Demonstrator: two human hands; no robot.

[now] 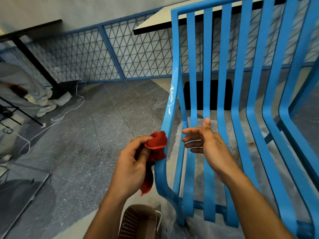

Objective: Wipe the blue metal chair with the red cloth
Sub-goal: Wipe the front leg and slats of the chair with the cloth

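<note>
The blue metal chair (241,94) of curved slats fills the right half of the view, with pale smears on its left frame bar. My left hand (133,163) grips a bunched red cloth (156,147) that touches the outer side of that left bar near the seat bend. A tail of the cloth hangs down below the hand. My right hand (205,142) hovers over the seat slats, fingers straight and spread, thumb up, holding nothing.
A brown perforated basket (138,221) stands at the bottom by the chair's front leg. A blue mesh fence (107,54) runs along the back, with a table (155,23) behind the chair. White cord and piled fabric (25,94) lie at the left on the speckled floor.
</note>
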